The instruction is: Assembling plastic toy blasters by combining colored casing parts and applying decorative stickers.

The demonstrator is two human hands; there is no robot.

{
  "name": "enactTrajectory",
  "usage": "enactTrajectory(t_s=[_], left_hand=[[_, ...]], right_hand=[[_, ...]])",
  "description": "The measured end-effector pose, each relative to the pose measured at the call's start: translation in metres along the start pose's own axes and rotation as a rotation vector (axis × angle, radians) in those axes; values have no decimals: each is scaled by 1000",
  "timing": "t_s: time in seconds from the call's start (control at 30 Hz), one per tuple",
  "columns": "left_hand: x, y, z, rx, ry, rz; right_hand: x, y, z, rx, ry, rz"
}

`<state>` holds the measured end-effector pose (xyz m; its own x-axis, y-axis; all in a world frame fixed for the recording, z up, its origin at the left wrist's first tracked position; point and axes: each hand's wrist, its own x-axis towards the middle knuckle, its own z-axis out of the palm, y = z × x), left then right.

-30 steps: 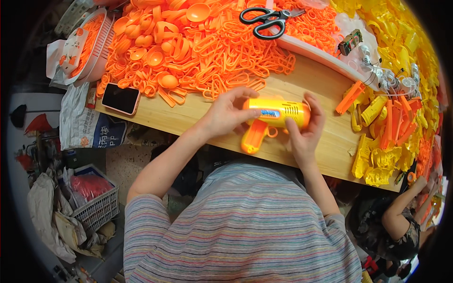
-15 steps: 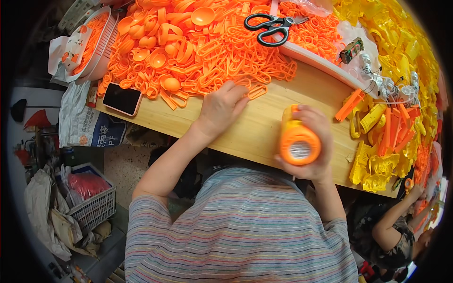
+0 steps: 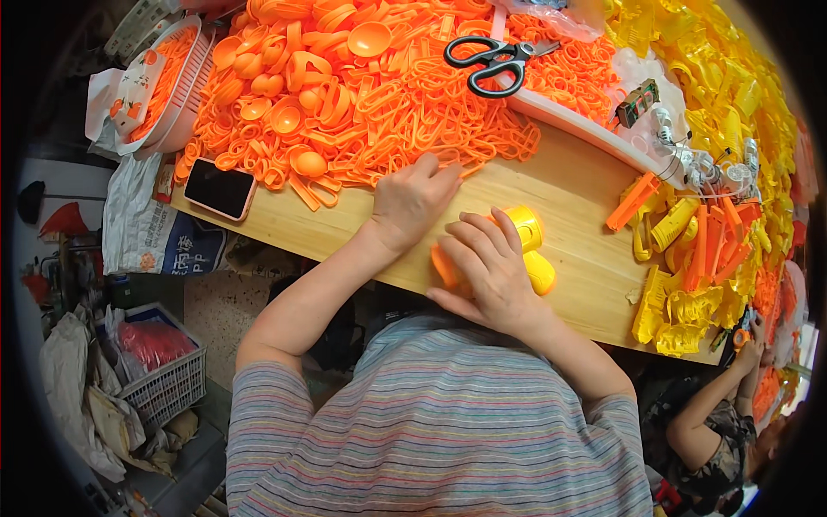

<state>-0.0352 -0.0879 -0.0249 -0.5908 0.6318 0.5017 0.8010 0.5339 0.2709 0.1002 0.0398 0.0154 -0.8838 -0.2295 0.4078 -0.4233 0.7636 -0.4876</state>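
A: Any writing?
B: White sack [image 3: 133, 211], left: dark blue block, pale characters.
A: Containers?
B: White basket [image 3: 183, 121]: orange strips [image 3: 164, 77]. Pale tray [image 3: 587, 129]: orange loops [image 3: 568, 82]. Floor crate [image 3: 172, 388]: red bundle [image 3: 155, 342].
A: Toy, hands?
B: Yellow-orange toy [image 3: 527, 227] under right hand [image 3: 489, 269], fingers half curled round it. Left hand [image 3: 413, 200]: fingertips bunched at edge of orange pile [image 3: 362, 95]; can't tell if gripping.

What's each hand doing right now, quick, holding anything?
Left hand: fingers curled at the orange loop pile; whether it's pinching one can't be told.
Right hand: closed over the yellow-and-orange toy, holding it.
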Motion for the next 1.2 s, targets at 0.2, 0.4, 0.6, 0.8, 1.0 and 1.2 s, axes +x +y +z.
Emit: enactTrajectory(t_s=[0.2,0.4,0.6,0.8,1.0,1.2], left_hand=[[0,-6,2,27,-14,57],[3,-3,1,-44,-37,35],[4,-1,-2,-101,-49,-16],[4,-2,-3,-116,-76,-47],[6,-1,-5,-115,-120,-90],[6,0,-8,-126,-165,-121]], right_hand=[[4,24,-14,128,206,44],[50,88,-36,39,-10,462],[66,106,-23,-16,-272,347],[69,113,-17,-153,-268,49],[71,113,-29,-130,-359,-94],[65,112,-33,-89,-386,-83]])
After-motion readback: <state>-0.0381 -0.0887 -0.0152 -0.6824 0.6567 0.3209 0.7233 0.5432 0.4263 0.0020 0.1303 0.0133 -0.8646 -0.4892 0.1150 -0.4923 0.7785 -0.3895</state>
